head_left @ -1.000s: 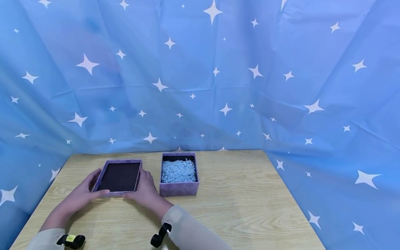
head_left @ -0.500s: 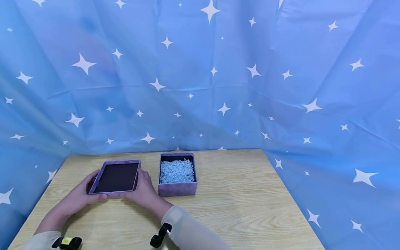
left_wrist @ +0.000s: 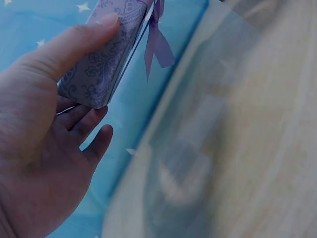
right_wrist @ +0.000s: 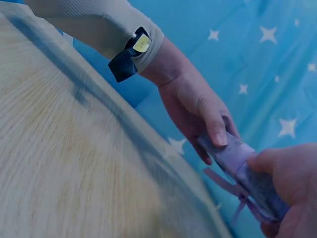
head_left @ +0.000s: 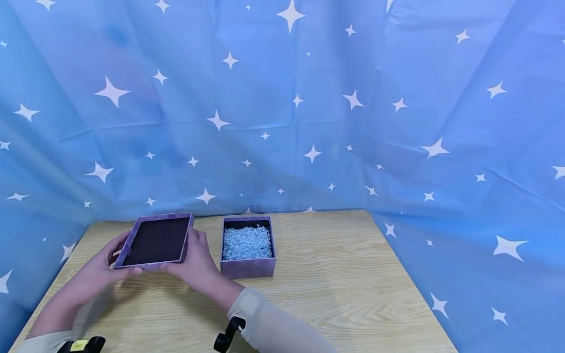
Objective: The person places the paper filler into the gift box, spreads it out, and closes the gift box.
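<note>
A purple box lid (head_left: 156, 240), its dark inside facing up, is held off the table between both hands. My left hand (head_left: 99, 267) grips its left side, with the thumb on the near wall. At the right side my right hand (head_left: 198, 264) grips it the same way, thumb on the near edge. In the left wrist view the lid's paisley-patterned wall (left_wrist: 101, 59) shows, and a lilac ribbon bow (left_wrist: 159, 47) hangs beneath. To the right of the lid stands the open purple box (head_left: 248, 268), holding light blue shredded paper (head_left: 247, 243).
A pale wood-grain table (head_left: 335, 274) carries the box near its back edge. Behind and at the sides hangs a blue cloth (head_left: 282, 166) with white stars. Each wrist wears a black strap device, such as the right one (head_left: 229, 333).
Both hands have lifted the lid from near the table and shifted it a little left. The box stays on the table, while the whole head view has drifted slightly.
</note>
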`<state>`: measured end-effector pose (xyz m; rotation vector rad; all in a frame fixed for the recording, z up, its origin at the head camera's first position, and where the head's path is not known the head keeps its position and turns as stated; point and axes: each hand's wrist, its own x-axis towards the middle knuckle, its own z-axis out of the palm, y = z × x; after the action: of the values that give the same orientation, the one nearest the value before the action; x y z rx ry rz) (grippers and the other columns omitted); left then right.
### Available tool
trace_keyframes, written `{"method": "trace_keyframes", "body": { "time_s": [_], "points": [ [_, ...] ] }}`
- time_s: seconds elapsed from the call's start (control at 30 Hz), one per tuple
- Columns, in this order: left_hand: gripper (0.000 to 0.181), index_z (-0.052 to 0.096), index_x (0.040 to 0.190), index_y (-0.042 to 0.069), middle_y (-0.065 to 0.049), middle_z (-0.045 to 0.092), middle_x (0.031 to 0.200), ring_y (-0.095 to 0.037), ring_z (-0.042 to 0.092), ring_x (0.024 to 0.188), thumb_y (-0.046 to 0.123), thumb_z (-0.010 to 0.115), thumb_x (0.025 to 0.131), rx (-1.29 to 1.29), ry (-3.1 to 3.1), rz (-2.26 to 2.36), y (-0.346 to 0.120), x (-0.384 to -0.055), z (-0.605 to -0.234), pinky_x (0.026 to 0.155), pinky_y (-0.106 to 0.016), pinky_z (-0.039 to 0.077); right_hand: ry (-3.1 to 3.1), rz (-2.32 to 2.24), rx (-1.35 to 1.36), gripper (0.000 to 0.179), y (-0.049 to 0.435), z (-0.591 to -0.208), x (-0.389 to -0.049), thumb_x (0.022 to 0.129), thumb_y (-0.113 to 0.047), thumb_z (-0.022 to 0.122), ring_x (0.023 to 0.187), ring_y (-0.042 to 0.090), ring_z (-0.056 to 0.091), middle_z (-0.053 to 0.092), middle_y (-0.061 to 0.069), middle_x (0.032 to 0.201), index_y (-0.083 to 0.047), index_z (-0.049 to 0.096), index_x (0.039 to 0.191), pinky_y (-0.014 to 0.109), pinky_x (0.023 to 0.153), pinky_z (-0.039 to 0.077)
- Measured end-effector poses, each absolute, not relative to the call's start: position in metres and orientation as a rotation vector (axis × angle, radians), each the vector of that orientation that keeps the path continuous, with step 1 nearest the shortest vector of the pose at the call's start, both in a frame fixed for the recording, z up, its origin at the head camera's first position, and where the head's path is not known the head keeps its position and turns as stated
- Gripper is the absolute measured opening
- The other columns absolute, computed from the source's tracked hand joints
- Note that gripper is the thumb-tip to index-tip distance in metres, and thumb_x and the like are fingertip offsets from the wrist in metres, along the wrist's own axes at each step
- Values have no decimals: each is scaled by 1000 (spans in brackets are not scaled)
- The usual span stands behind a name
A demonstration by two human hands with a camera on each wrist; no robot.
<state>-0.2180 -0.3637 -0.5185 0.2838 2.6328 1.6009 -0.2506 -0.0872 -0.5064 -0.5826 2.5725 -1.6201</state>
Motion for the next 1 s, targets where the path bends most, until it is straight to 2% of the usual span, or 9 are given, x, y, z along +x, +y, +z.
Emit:
{"method": "trace_keyframes", "body": {
  "time_s": [0.27, 0.5, 0.6, 0.7, 0.8, 1.0],
  "points": [
    [107, 10, 178, 5, -36, 21, 174, -63, 36, 145, 12, 83, 101, 293, 2675, 1565, -359, -215, -501, 86, -16, 51, 2525, -1687, -548, 89, -76, -485, -244, 84, -34, 101, 114, 3, 60, 47, -7, 147, -28, 53, 159, 23, 96, 56],
    [107, 14, 178, 5, -37, 24, 171, -68, 37, 144, 12, 85, 99, 307, 2722, 1555, -340, -213, -486, 83, -19, 54, 2427, -1776, -593, 79, -54, -471, -243, 86, -33, 100, 111, 5, 64, 48, -8, 140, -31, 58, 153, 25, 91, 59],
    [107, 19, 178, 6, -34, 29, 168, -65, 41, 141, 14, 88, 97, 333, 2775, 1535, -330, -212, -480, 84, -17, 52, 2424, -1777, -637, 81, -43, -468, -244, 87, -33, 99, 106, 6, 63, 48, -8, 138, -30, 56, 156, 27, 88, 59],
    [104, 25, 176, 7, -29, 36, 166, -59, 44, 139, 12, 90, 95, 395, 2814, 1550, -321, -211, -476, 87, -14, 48, 2423, -1762, -666, 84, -30, -464, -244, 89, -34, 98, 105, 6, 61, 47, -8, 138, -29, 53, 160, 27, 86, 59],
    [102, 30, 176, 9, -21, 39, 164, -47, 45, 139, 10, 91, 94, 450, 2827, 1580, -311, -210, -473, 91, -11, 45, 2442, -1728, -665, 90, -17, -459, -245, 89, -36, 98, 106, 7, 60, 48, -7, 137, -27, 50, 164, 26, 86, 58],
    [101, 34, 175, 13, -15, 43, 164, -5, 44, 136, 9, 92, 92, 542, 2834, 1632, -290, -213, -471, 99, -9, 40, 2478, -1654, -640, 102, 12, -451, -245, 91, -42, 95, 112, 11, 61, 46, -2, 150, -25, 38, 173, 28, 87, 59]
  ]
}}
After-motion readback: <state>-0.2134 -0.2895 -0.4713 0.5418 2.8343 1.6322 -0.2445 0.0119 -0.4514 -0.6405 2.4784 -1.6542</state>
